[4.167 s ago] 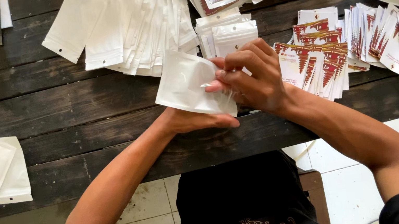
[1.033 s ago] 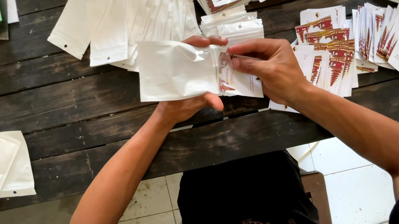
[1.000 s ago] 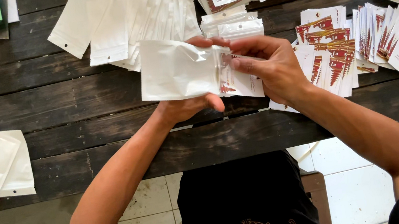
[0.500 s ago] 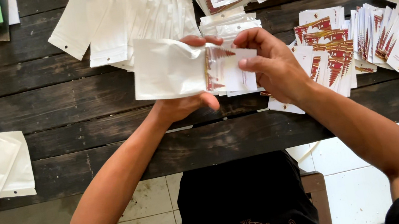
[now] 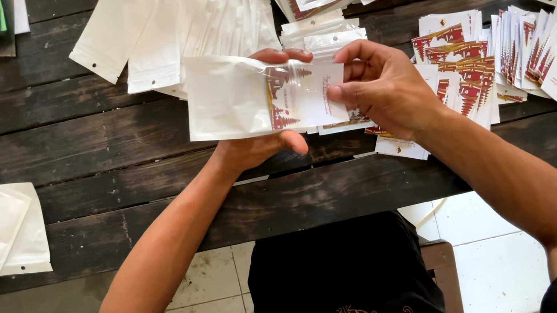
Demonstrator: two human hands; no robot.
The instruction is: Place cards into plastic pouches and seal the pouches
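My left hand (image 5: pixel 255 149) grips a white pouch (image 5: pixel 233 97) above the dark wooden table's (image 5: pixel 118 217) near edge; my right hand (image 5: pixel 386 89) pinches a printed card (image 5: pixel 313 92) halfway inside it.

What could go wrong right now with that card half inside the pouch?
The printed card sits only partly inside the white pouch, pinched by the right hand at one edge, so it could bend or catch on the pouch mouth. The left hand holds the pouch above the table, not resting on it, so it may sag or slip. The right forearm lies close to the fanned card stack and might scatter it.
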